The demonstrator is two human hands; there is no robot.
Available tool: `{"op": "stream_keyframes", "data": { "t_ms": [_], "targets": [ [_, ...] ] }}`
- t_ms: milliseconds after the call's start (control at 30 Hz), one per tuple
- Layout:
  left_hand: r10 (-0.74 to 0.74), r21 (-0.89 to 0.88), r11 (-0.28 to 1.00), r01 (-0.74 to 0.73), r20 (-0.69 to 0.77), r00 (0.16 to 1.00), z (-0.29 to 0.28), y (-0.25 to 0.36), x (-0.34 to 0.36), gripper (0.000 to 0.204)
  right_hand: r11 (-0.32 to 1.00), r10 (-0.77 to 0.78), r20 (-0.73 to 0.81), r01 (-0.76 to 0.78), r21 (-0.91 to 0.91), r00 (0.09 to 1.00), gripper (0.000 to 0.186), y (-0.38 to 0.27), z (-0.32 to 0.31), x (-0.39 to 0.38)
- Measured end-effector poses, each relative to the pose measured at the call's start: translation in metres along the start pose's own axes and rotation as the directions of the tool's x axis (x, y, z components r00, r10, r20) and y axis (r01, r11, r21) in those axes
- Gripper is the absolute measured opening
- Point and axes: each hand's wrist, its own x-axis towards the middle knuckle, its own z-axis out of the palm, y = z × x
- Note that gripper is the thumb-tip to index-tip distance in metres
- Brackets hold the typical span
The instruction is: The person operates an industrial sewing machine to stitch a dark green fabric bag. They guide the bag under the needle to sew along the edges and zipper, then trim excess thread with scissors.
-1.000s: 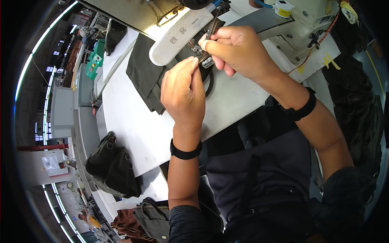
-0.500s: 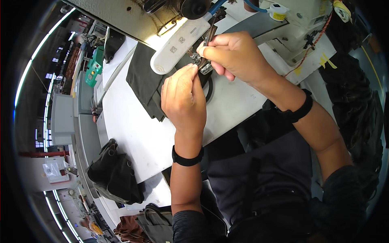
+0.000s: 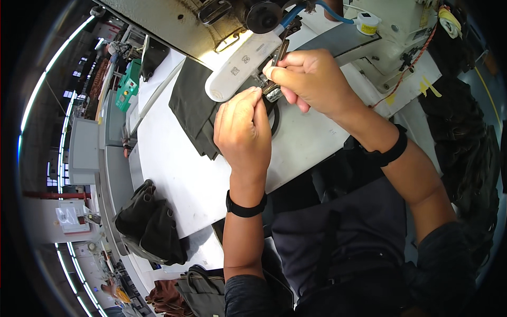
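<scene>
My left hand (image 3: 244, 124) is closed, its thumb and fingertips pinched at the near end of a brass-coloured ridged strip (image 3: 270, 88) beside the sewing machine's white arm cover (image 3: 240, 66). My right hand (image 3: 316, 79) is also closed, thumb against fingers, just right of the strip. A narrow dark metal piece (image 3: 281, 51) rises by its fingertips; whether the hand grips it or it belongs to the machine, I cannot tell. Under the cover and left of my left hand lies folded dark olive fabric (image 3: 193, 113). A dark loop (image 3: 275, 119) curves out right of my left fingers.
The sewing machine body (image 3: 396, 47) stands beyond my right hand, with blue tubing (image 3: 335, 16) above. The white table (image 3: 185, 190) spreads underneath. A dark bag (image 3: 150, 224) rests at the left, more bags (image 3: 203, 290) below it, and dark material (image 3: 457, 142) hangs at the right.
The whole view has shifted slightly, so the machine and fabric appear a little lower and further right. Both hands keep their pinched poses at the same spot by the machine.
</scene>
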Motion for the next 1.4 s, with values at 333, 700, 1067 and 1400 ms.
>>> {"op": "stream_keyframes", "data": {
  "t_ms": [333, 700, 1067, 1400],
  "targets": [
    [-0.003, -0.032, 0.999, 0.003, 0.004, 1.0, 0.0, -0.005, 0.0, 0.014, 1.0, -0.004, -0.005, 0.004, -0.007, 1.0, 0.03, 0.003, 0.001, 0.001],
    [0.047, 0.078, 0.996, -0.047, 0.002, 0.999, 0.0, -0.008, -0.001, 0.016, 0.996, -0.059, -0.011, 0.059, -0.066, 0.998, 0.031, 0.012, -0.024, -0.021],
    [0.045, 0.079, 0.996, -0.045, -0.005, 0.999, 0.0, -0.006, -0.003, 0.02, 0.626, -0.537, 0.01, 0.406, -0.666, 0.844, 0.025, 0.098, -0.03, -0.081],
    [0.042, 0.1, 0.994, -0.044, 0.027, 0.999, -0.001, -0.005, 0.002, 0.014, 0.432, -0.517, 0.164, 0.421, -0.798, 0.84, 0.015, 0.114, -0.022, -0.093]
  ]
}}
